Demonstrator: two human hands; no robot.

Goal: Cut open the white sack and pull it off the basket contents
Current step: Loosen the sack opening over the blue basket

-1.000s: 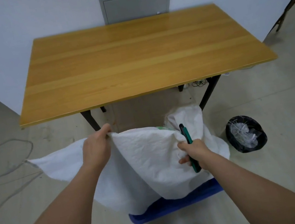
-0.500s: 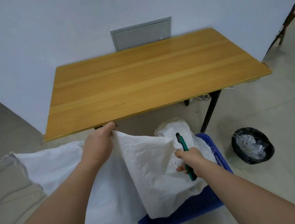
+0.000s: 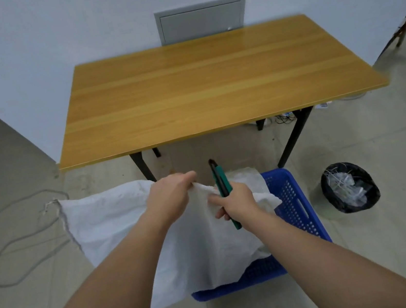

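Both hands have closed together since 0.5 seconds back: left hand (image 3: 170,199) grips a bunched fold of the white sack (image 3: 116,223), right hand (image 3: 234,201) clasps the green scissors (image 3: 221,186) beside it. Sack drapes over the blue basket (image 3: 297,208), spilling left onto the floor.

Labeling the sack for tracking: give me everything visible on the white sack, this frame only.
The white sack looks like thin woven plastic, crumpled and creased. It hangs as a loose sheet over the left and near sides of the blue basket, spilling left toward the floor, with a frayed corner at its far left. The left hand grips a bunched top edge; the right hand touches the fabric beside it while holding green scissors. More white fabric lies bunched in the basket behind the hands.
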